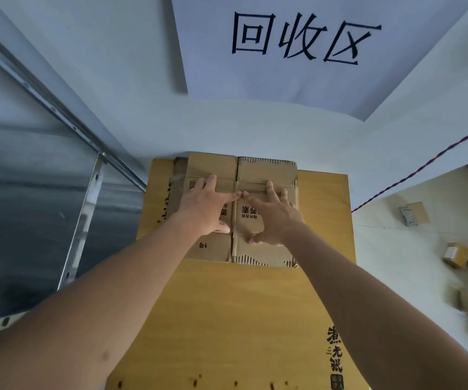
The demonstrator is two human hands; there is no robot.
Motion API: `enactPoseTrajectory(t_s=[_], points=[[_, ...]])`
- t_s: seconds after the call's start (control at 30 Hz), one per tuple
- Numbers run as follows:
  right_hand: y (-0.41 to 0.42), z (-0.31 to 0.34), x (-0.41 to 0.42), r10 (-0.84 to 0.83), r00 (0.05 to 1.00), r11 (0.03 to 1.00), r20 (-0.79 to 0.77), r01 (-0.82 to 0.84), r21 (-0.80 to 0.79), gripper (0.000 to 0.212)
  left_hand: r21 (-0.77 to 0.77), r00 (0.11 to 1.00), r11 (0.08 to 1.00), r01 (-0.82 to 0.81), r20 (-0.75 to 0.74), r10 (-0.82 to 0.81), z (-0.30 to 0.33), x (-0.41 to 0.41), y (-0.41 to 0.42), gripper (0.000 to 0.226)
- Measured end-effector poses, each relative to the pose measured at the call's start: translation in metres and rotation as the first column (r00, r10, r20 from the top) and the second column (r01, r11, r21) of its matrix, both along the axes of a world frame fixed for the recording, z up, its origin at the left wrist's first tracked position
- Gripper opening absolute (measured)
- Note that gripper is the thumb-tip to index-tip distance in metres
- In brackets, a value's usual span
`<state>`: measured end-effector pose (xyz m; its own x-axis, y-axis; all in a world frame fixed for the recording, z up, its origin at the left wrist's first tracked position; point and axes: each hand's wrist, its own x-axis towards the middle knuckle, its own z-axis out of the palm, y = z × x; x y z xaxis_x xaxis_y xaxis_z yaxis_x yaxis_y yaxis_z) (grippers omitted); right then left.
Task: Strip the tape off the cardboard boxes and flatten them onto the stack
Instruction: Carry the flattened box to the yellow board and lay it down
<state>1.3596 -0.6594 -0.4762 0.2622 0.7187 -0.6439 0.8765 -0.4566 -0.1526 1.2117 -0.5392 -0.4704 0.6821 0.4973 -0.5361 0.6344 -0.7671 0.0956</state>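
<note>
A white sign [305, 49] bearing three large black characters is fixed across the corner of a pale wall [131, 80]. A metal rail [44, 99] runs diagonally down the left side, with a perforated metal upright [82, 220] set below it beside a dark grey panel [21, 215]. A red and dark twisted cord [421, 167] is stretched diagonally at the right. Several small parcels [456, 256] with white labels are scattered on the pale floor [390, 249] at the right; their edges are blurred.

White wall [114, 66], paper sign [297, 52], metal shelf [30, 206]
</note>
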Motion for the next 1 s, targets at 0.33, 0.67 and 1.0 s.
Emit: enactPoseTrajectory(t_s=[0.33,0.67,1.0], points=[[-0.011,0.082,-0.019,-0.195,0.976,0.901,-0.091,0.216,0.377,0.054,0.066,0.973,0.998,0.004,0.232,-0.019,0.074,-0.014,0.004,0.061],[-0.082,0.201,-0.067,0.035,0.997,0.831,0.071,-0.068,0.553,0.063,0.237,0.904,0.970,-0.058,0.425,-0.050,0.196,-0.090,-0.071,0.061],[-0.194,0.311,-0.151,0.258,0.955,0.638,0.144,-0.281,0.717,0.064,0.384,0.862,0.882,-0.272,0.504,0.047,0.307,-0.202,-0.222,0.066]])
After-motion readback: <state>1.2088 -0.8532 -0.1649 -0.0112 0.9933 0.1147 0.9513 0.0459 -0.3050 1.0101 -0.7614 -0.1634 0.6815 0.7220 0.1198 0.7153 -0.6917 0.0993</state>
